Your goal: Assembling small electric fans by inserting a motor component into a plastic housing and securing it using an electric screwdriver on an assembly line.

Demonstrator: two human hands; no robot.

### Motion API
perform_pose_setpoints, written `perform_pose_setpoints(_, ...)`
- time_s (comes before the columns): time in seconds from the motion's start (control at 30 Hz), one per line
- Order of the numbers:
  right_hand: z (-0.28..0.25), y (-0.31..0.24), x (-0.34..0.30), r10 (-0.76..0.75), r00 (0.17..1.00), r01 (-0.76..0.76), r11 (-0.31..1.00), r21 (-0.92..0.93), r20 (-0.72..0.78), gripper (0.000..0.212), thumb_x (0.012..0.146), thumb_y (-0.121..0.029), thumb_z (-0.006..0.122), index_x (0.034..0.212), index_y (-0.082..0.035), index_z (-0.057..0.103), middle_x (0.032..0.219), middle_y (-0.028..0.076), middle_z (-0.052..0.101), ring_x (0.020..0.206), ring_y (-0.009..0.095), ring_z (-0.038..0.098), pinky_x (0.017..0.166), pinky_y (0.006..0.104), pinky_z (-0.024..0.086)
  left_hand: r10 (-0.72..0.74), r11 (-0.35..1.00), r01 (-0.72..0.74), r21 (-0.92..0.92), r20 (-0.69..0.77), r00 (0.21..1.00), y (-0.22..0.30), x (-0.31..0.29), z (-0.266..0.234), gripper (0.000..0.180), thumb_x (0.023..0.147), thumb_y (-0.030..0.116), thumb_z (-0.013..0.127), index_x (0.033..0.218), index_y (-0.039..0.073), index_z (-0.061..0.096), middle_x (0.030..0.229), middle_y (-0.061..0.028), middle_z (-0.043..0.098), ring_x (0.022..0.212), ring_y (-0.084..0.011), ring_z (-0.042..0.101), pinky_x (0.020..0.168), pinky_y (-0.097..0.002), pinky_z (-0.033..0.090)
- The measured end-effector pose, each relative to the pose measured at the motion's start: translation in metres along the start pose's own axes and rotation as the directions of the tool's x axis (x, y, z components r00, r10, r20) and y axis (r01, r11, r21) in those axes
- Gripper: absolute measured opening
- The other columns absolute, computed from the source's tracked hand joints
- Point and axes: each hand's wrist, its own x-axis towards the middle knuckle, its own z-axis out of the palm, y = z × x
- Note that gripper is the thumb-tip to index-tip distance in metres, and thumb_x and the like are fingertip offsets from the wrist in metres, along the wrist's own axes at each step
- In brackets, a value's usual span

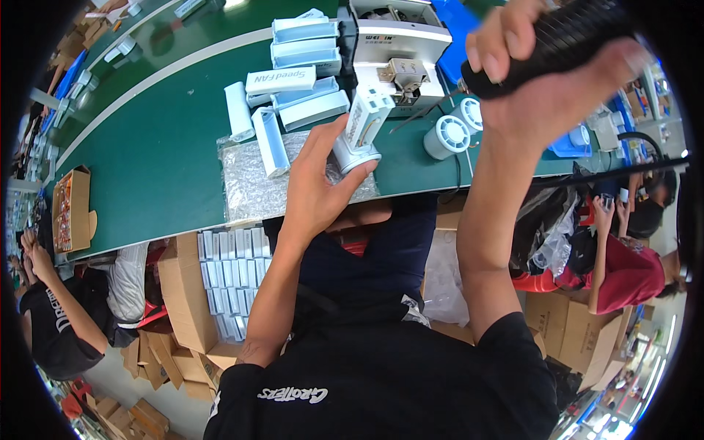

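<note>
Near the table's front edge, my left hand (320, 176) is closed round the round end of a pale blue handheld fan body (364, 125). The body stands tilted, its narrow handle pointing up and a wire showing inside. My right hand (539, 81) is raised at the upper right, wrapped round a black ribbed electric screwdriver (561, 48), its lower end pointing left toward a white metal machine (400, 48). Motion blurs this hand a little. Beyond my left hand lie several pale blue fan shells (304, 55), partly stacked. Two round fan heads (446, 137) with grilles sit right of the fan body.
Bubble wrap (246, 183) lies on the green table (169, 147). Below its edge, a cardboard box (187, 293) holds rows of pale blue parts. An orange-filled carton (73, 209) stands at the left. Other people sit at both sides; a dark bar (609, 174) crosses at right.
</note>
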Motion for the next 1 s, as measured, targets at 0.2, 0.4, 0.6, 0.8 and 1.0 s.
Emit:
perform_pose_setpoints(0.2,-0.015,0.029,-0.001,-0.042,0.983,0.070,0.986,-0.152,0.180,0.086,0.101,-0.076,0.038,0.133,0.004,0.045,0.052,0.003,0.050,0.034,0.012,0.045,0.032,0.0256,0.039,-0.005,1.000,0.005,0.018,-0.003,1.000,0.000,0.002,-0.003,0.062,0.083,0.018,0.085,0.137,-0.002,0.060,0.124,-0.0167,0.065,0.111,-0.0333,0.067,0.095,-0.0384,0.052)
perform_pose_setpoints(0.4,-0.028,0.040,0.005,-0.053,0.937,0.149,0.954,-0.259,0.345,0.091,0.098,-0.078,0.042,0.137,0.004,0.042,0.054,0.005,0.054,0.036,0.013,0.047,0.033,0.0265,0.039,-0.033,0.999,0.034,-0.026,0.013,0.999,0.001,0.005,0.001,0.063,0.083,0.018,0.085,0.137,-0.001,0.060,0.122,-0.0157,0.065,0.110,-0.0315,0.067,0.094,-0.0375,0.052)
perform_pose_setpoints(0.6,-0.046,0.034,0.012,-0.071,0.848,0.297,0.885,-0.359,0.526,0.076,0.103,-0.062,0.053,0.139,0.004,0.041,0.061,0.007,0.055,0.041,0.013,0.051,0.037,0.0253,0.040,-0.038,0.999,0.038,-0.032,0.002,0.999,0.003,-0.003,-0.002,0.063,0.083,0.017,0.085,0.137,-0.001,0.060,0.119,-0.0150,0.065,0.107,-0.0296,0.066,0.093,-0.0363,0.052)
perform_pose_setpoints(0.8,-0.062,0.022,0.014,-0.031,0.780,0.403,0.790,-0.463,0.625,0.060,0.106,-0.047,0.058,0.132,0.006,0.044,0.067,0.012,0.057,0.046,0.014,0.052,0.039,0.0253,0.041,-0.004,0.996,0.005,-0.084,0.011,1.000,-0.005,0.001,0.007,0.061,0.082,0.013,0.086,0.136,-0.001,0.061,0.117,-0.0141,0.065,0.104,-0.0273,0.066,0.091,-0.0351,0.052)
perform_pose_setpoints(1.0,-0.070,0.011,0.019,0.024,0.695,0.470,0.741,-0.480,0.719,0.053,0.102,-0.033,0.068,0.131,0.006,0.047,0.088,0.017,0.064,0.065,0.017,0.064,0.053,0.0257,0.051,0.050,0.997,-0.050,-0.054,-0.002,0.999,0.006,0.018,0.001,0.061,0.081,0.010,0.086,0.135,-0.003,0.061,0.116,-0.0142,0.066,0.104,-0.0287,0.066,0.091,-0.0360,0.052)
